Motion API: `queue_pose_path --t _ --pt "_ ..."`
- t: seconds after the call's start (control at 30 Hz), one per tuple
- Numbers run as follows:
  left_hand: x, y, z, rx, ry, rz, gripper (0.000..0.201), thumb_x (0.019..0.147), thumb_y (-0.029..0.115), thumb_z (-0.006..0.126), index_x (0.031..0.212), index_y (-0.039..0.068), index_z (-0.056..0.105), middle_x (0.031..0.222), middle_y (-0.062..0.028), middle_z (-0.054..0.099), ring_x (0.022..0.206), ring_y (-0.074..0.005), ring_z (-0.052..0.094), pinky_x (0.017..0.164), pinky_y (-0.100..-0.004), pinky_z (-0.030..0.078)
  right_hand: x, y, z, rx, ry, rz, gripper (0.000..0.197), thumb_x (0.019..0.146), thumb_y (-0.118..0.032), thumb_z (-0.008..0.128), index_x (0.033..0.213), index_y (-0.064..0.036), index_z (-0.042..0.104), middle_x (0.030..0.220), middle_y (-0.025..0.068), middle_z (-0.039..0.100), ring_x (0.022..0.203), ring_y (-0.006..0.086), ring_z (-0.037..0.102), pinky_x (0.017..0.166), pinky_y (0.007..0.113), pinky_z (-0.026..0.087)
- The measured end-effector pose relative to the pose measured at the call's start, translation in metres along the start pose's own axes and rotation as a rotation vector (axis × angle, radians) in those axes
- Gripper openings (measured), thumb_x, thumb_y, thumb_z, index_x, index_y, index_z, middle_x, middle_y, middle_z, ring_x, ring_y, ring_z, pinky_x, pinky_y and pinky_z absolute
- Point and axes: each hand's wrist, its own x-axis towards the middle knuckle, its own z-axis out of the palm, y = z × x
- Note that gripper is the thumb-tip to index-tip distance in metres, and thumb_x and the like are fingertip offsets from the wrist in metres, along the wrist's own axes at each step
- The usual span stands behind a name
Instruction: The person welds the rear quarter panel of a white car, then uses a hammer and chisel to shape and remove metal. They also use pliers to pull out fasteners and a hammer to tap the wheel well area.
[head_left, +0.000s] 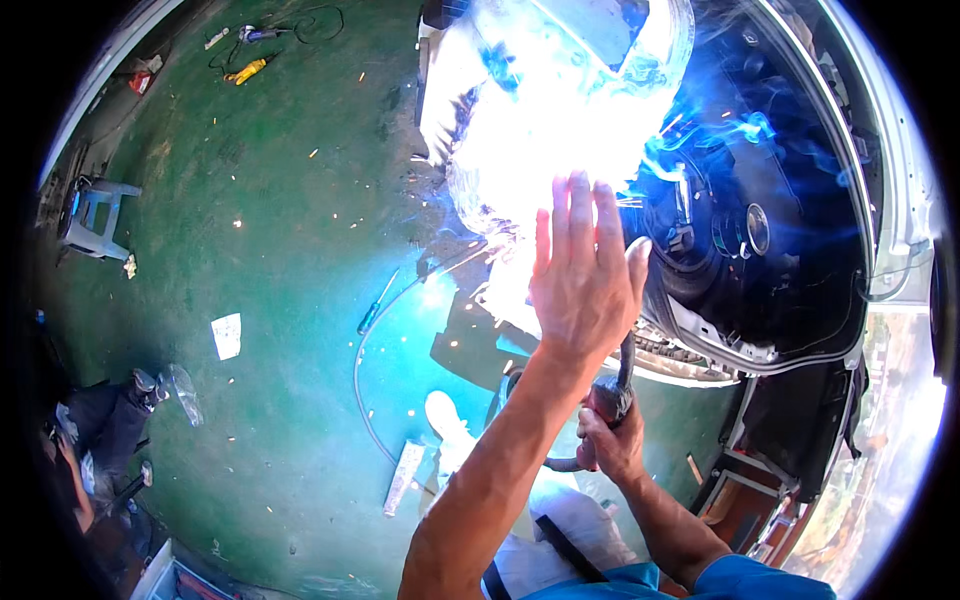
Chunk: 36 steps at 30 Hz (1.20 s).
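Note:
My left hand (585,285) is raised with its back showing and its fingers stretched out, in front of a blinding white-blue glare (560,120). It holds nothing. Below it, my right hand (618,442) grips a welding torch (608,398) with a reddish-black handle, whose dark curved neck runs up behind my left hand. The torch tip is hidden by that hand and the glare. Light washes out the metal vehicle body being lit. To its right lies a dark open vehicle bay (740,240), with bluish smoke and sparks drifting over it.
On the green floor (290,260) are a screwdriver (378,303), a curving cable (357,375), a paper sheet (227,336) and a yellow tool (247,71). A grey-blue stool (97,215) stands left; another person (105,420) is low at the left edge.

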Motion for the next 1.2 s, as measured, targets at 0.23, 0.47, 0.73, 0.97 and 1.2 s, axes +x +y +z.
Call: queue_pose_path --t 0.23,0.47,0.73,0.97,1.2 --pt "-0.138 -0.020 -0.069 -0.267 -0.192 -0.489 0.052 0.097 0.016 0.058 0.142 -0.006 0.042 0.139 -0.0262 0.049 0.128 -0.0416 0.049 0.108 -0.0455 0.038 -0.016 0.028 -0.017 -0.103 -0.274 -0.108 0.053 0.087 -0.010 0.075 0.133 -0.0045 0.049 0.104 0.0078 0.064 0.091 0.0151 0.061 0.083 0.031 0.050" --pt "-0.324 -0.022 -0.110 -0.663 -0.644 -0.983 0.072 0.080 0.019 0.076 0.141 0.001 0.043 0.143 -0.0215 0.046 0.134 -0.0307 0.045 0.111 -0.0421 0.037 -0.017 -0.021 0.043 -0.396 -0.514 -0.229 0.067 0.084 -0.027 0.078 0.138 -0.0103 0.042 0.115 0.0160 0.064 0.099 0.0366 0.067 0.082 0.043 0.055" --pt "-0.248 -0.007 -0.097 -0.467 -0.190 -1.136 0.049 0.088 0.021 0.064 0.128 -0.002 0.049 0.112 -0.0093 0.060 0.105 -0.0211 0.058 0.090 -0.0356 0.048 0.023 -0.070 0.032 -0.437 -0.789 -0.755 0.048 0.086 -0.026 0.071 0.128 -0.0060 0.058 0.117 0.0135 0.064 0.096 0.0362 0.066 0.082 0.045 0.053" --pt "-0.312 -0.107 -0.121 -0.466 -0.038 -1.283 0.017 0.084 0.007 0.064 0.095 -0.005 0.060 0.085 -0.0079 0.061 0.073 -0.0170 0.058 0.075 -0.0309 0.051 0.290 -0.119 -0.084 -0.716 -0.316 -0.593 0.030 0.088 -0.026 0.063 0.105 -0.0022 0.069 0.097 0.0234 0.070 0.090 0.0386 0.068 0.081 0.047 0.054" --pt "-0.300 -0.160 -0.092 -0.274 0.028 -1.350 0.022 0.087 0.015 0.070 0.099 -0.001 0.060 0.086 -0.0051 0.064 0.073 -0.0153 0.062 0.064 -0.0295 0.050 0.432 -0.018 0.009 -1.444 -0.766 -0.231 0.018 0.084 -0.012 0.065 0.097 -0.0038 0.074 0.094 0.0142 0.072 0.086 0.0307 0.068 0.068 0.051 0.054"
